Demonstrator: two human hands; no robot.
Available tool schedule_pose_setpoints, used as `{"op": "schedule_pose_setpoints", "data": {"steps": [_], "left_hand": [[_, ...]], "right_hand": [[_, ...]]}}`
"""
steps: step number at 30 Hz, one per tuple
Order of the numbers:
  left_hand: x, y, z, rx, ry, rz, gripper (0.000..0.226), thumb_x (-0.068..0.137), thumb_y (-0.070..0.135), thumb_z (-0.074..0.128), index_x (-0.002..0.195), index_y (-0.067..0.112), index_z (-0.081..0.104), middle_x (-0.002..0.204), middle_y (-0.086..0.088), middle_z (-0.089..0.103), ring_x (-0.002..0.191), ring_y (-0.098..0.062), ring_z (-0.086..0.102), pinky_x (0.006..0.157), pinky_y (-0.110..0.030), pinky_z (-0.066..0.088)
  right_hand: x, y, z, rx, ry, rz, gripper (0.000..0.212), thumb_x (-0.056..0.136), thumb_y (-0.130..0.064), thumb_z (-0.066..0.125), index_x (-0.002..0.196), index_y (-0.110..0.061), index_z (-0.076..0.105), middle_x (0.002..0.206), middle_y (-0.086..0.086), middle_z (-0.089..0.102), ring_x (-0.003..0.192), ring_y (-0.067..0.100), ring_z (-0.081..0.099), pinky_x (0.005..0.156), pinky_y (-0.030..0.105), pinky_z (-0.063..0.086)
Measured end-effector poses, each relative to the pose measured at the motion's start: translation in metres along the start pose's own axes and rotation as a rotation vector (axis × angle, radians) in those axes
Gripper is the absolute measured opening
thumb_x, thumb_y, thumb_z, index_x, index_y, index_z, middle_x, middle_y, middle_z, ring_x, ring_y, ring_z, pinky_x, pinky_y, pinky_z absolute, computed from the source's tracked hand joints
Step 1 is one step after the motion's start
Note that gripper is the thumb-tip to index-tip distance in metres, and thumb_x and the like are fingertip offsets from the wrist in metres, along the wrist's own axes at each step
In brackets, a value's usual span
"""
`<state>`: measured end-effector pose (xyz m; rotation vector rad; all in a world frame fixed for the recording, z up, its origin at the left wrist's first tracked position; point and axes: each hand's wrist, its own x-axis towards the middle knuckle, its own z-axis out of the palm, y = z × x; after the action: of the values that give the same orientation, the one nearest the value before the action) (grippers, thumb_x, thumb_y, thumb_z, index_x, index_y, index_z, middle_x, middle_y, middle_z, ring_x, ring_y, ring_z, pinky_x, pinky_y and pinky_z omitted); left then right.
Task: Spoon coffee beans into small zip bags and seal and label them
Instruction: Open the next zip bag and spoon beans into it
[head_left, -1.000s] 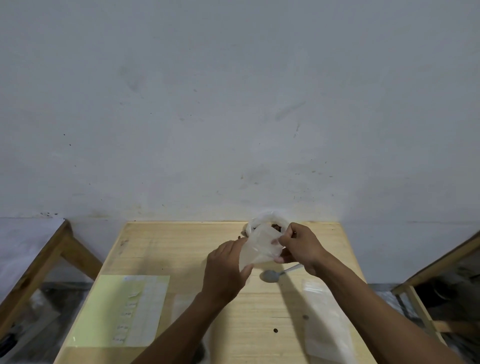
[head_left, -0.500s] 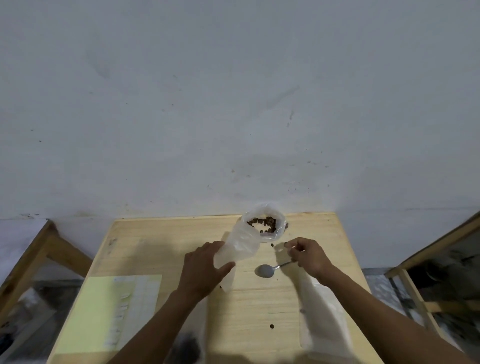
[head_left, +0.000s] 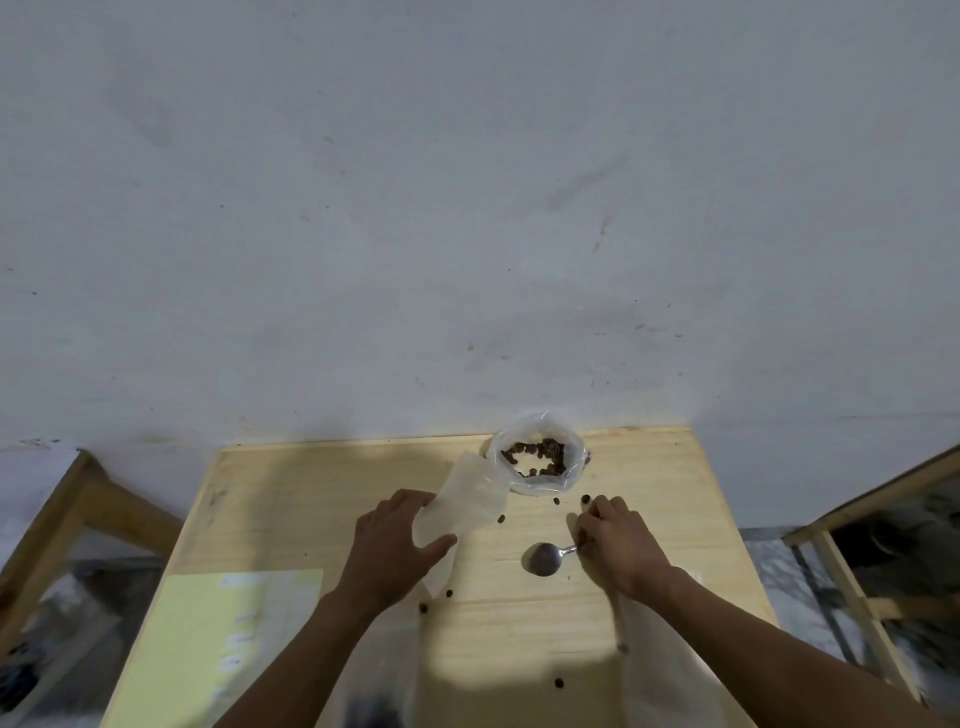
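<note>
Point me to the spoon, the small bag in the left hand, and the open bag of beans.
spoon (head_left: 541, 559), head view, on its bowl.
small bag (head_left: 467, 496), head view, mid-body.
open bag of beans (head_left: 571, 475), head view, right rim.

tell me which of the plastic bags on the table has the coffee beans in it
The open bag of beans at the table's far edge, by the wall, shows dark beans inside. The small zip bag held by the left hand looks empty.

Between the bean bag (head_left: 537, 460) and the spoon (head_left: 546, 558) the table (head_left: 311, 499) is free, only loose beans (head_left: 556, 501) lie there. The left hand (head_left: 392, 551) with its small bag (head_left: 465, 499) blocks the left side.
</note>
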<state>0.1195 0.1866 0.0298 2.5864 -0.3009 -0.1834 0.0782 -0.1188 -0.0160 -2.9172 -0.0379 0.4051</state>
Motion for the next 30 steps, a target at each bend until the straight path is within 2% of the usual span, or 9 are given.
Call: {"op": "schedule_pose_setpoints", "data": {"steps": [2, 4, 7, 10, 13, 15, 19, 25, 30], "left_hand": [[0.006, 0.000, 0.002, 0.009, -0.030, 0.039, 0.055, 0.079, 0.058, 0.065, 0.123, 0.027, 0.055, 0.120, 0.015, 0.055, 0.103, -0.008, 0.054, 0.097, -0.036, 0.042], [0.012, -0.003, 0.003, 0.032, -0.058, 0.081, 0.059, 0.075, 0.064, 0.059, 0.122, 0.028, 0.055, 0.124, 0.016, 0.053, 0.106, -0.008, 0.055, 0.096, -0.035, 0.043], [0.020, -0.011, 0.002, 0.063, -0.090, 0.117, 0.062, 0.077, 0.058, 0.065, 0.128, 0.025, 0.054, 0.135, 0.015, 0.049, 0.117, -0.009, 0.052, 0.101, -0.036, 0.040], [0.030, -0.012, 0.000, 0.088, -0.111, 0.154, 0.059, 0.078, 0.053, 0.069, 0.128, 0.024, 0.056, 0.141, 0.014, 0.047, 0.122, -0.010, 0.050, 0.103, -0.036, 0.038], [0.042, 0.001, 0.001, 0.103, -0.169, 0.241, 0.057, 0.078, 0.054, 0.067, 0.126, 0.025, 0.056, 0.145, 0.018, 0.043, 0.124, -0.009, 0.049, 0.104, -0.034, 0.037], [0.050, 0.015, 0.005, 0.100, -0.212, 0.332, 0.058, 0.077, 0.055, 0.064, 0.125, 0.024, 0.057, 0.147, 0.017, 0.042, 0.124, -0.011, 0.052, 0.102, -0.032, 0.038], [0.064, 0.035, 0.018, 0.141, -0.292, 0.464, 0.060, 0.077, 0.049, 0.067, 0.129, 0.022, 0.056, 0.154, 0.012, 0.034, 0.130, -0.015, 0.048, 0.103, -0.030, 0.039], [0.075, 0.038, 0.032, 0.102, -0.429, 0.398, 0.064, 0.081, 0.043, 0.069, 0.138, 0.021, 0.048, 0.158, 0.006, 0.027, 0.138, -0.019, 0.039, 0.108, -0.034, 0.037], [0.073, 0.039, 0.036, 0.067, -0.418, 0.409, 0.064, 0.087, 0.040, 0.066, 0.142, 0.018, 0.042, 0.158, 0.002, 0.025, 0.144, -0.017, 0.026, 0.112, -0.034, 0.034]], "right_hand": [[0.001, -0.003, -0.006, -0.060, -0.016, -0.018, 0.019, 0.093, -0.026, 0.042, 0.099, -0.022, 0.060, 0.110, -0.001, 0.055, 0.109, 0.024, 0.049, 0.086, 0.035, 0.034], [0.000, -0.005, -0.024, -0.039, -0.042, -0.058, 0.019, 0.093, -0.024, 0.038, 0.094, -0.023, 0.057, 0.104, -0.001, 0.060, 0.101, 0.024, 0.055, 0.090, 0.036, 0.035], [0.003, 0.007, -0.062, 0.104, -0.093, -0.065, 0.008, 0.094, -0.020, 0.046, 0.089, -0.025, 0.050, 0.099, 0.000, 0.062, 0.086, 0.022, 0.057, 0.073, 0.032, 0.038], [0.016, 0.027, -0.093, 0.178, 0.032, 0.014, 0.006, 0.096, -0.019, 0.050, 0.096, -0.021, 0.055, 0.101, 0.001, 0.062, 0.085, 0.022, 0.058, 0.071, 0.036, 0.047], [0.030, 0.033, -0.112, 0.162, 0.048, 0.061, 0.032, 0.087, 0.000, 0.048, 0.113, -0.016, 0.056, 0.111, 0.005, 0.057, 0.092, 0.027, 0.058, 0.077, 0.041, 0.050], [0.039, 0.028, -0.119, 0.087, 0.018, 0.071, 0.043, 0.082, 0.004, 0.045, 0.119, -0.017, 0.054, 0.115, 0.006, 0.057, 0.097, 0.029, 0.058, 0.079, 0.040, 0.050], [0.053, 0.011, -0.118, -0.004, 0.011, 0.092, 0.042, 0.083, 0.001, 0.044, 0.118, -0.020, 0.053, 0.107, 0.012, 0.061, 0.089, 0.034, 0.059, 0.068, 0.037, 0.046], [0.059, 0.005, -0.107, 0.256, 0.089, 0.141, 0.030, 0.082, -0.001, 0.047, 0.102, -0.020, 0.060, 0.090, 0.008, 0.067, 0.079, 0.029, 0.060, 0.068, 0.038, 0.053], [0.058, 0.003, -0.102, 0.468, 0.152, 0.159, 0.030, 0.079, 0.003, 0.049, 0.099, -0.014, 0.063, 0.087, 0.006, 0.070, 0.078, 0.023, 0.061, 0.060, 0.025, 0.045]]}}
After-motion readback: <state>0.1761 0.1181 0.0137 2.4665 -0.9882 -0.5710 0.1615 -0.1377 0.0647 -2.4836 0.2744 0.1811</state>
